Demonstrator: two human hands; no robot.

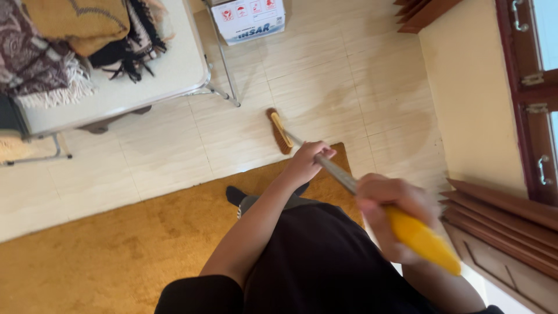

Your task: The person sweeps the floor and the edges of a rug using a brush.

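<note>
My right hand (390, 204) is closed around the broom (349, 181) high on its handle, just where the grey metal shaft meets the yellow grip; the hand is blurred, so I cannot make out each finger. My left hand (307, 161) is wrapped around the same shaft lower down, farther from me. The shaft runs away to the far left, and the broom's brush head rests on the pale tiled floor (325, 75), just beyond the far edge of the mustard-yellow carpet (116, 244) under me. My foot in a dark sock (235, 195) stands on that carpet. Far off, a white cardboard box (249, 18) sits closed on the tiles; what is in it I cannot tell. To the far left, folded blankets (64, 40) lie piled on a metal-framed cot (168, 64).
</note>
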